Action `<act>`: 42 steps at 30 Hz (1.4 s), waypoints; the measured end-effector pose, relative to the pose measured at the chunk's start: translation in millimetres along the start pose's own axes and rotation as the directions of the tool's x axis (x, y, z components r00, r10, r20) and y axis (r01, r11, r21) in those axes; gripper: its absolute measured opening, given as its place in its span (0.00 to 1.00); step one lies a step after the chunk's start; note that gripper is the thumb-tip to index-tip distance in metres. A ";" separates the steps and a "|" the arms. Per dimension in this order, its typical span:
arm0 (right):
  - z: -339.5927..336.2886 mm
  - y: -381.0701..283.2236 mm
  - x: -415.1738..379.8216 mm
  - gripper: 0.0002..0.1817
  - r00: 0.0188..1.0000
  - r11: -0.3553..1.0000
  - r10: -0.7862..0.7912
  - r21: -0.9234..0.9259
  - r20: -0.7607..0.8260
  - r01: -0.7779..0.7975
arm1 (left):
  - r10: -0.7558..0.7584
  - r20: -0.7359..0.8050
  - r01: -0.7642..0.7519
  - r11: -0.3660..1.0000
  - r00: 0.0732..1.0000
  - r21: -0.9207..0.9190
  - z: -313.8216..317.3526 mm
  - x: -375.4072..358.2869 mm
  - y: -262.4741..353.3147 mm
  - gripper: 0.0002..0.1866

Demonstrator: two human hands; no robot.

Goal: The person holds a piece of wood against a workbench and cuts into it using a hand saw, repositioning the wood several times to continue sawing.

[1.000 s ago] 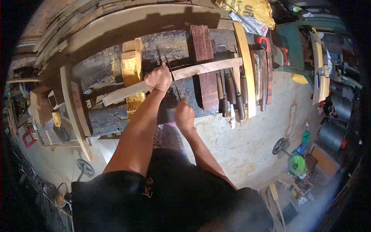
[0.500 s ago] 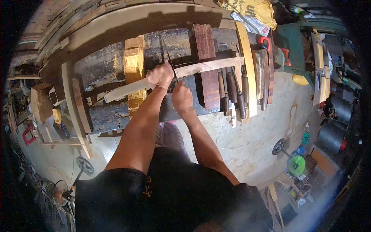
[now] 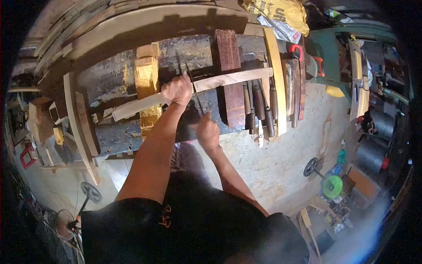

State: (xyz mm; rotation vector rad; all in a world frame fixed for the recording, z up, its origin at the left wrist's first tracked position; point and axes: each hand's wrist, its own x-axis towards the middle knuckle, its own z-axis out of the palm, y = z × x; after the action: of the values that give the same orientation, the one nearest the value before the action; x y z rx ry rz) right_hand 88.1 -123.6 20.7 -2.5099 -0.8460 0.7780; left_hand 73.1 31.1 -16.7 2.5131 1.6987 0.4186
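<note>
A pale, slightly curved wooden strip (image 3: pixel 233 78) lies across the workbench, resting over two crosswise timbers. My left hand (image 3: pixel 177 90) is closed around the strip near its middle and covers part of it. Just right of those fingers, a long thin dark tool (image 3: pixel 197 97), narrow like a file, crosses the strip's edge. Its near end is in my closed right hand (image 3: pixel 208 130), which hides the handle. Under the strip are a yellow-lit wood block (image 3: pixel 147 75) on the left and a reddish-brown plank (image 3: pixel 234 103) on the right.
Several tools with dark wooden handles (image 3: pixel 269 119) lie right of the plank, beside a long yellow wooden strip (image 3: pixel 276 88). A red-handled saw (image 3: pixel 296 52) is farther right. Boards (image 3: pixel 78 114) lean at the bench's left end. A yellow sack (image 3: pixel 283 15) sits behind.
My right hand has drawn the tool back towards my body, exposing more of its length. My left hand keeps its hold on the strip. The whole view has shifted slightly.
</note>
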 end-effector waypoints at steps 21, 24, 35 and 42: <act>9.1 10.5 -10.3 0.12 1.000 1.000 0.004 0.011 -0.013 -0.003 | -0.001 0.006 0.001 1.000 1.000 -0.002 -0.7 -4.2 -1.3 0.24; 3.3 -24.1 30.6 0.12 0.998 0.998 -0.063 0.015 -0.021 0.063 | 0.000 -0.005 0.000 1.000 1.000 -0.019 -5.6 -2.2 0.1 0.24; 14.4 -20.4 46.1 0.11 0.995 0.995 -0.099 0.006 0.000 0.099 | -0.001 0.073 0.003 1.000 0.997 -0.024 -9.2 -4.9 0.2 0.25; 22.1 9.9 -1.9 0.13 0.999 0.999 0.018 0.029 -0.051 -0.017 | -0.013 0.064 0.014 1.000 0.998 -0.023 -7.4 -2.5 0.9 0.25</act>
State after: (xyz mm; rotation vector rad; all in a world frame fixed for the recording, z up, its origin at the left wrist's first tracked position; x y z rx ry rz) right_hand 77.7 -128.4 -0.7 -2.5039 -0.7907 0.7233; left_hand 71.1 27.9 -9.9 2.4691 1.6764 0.3509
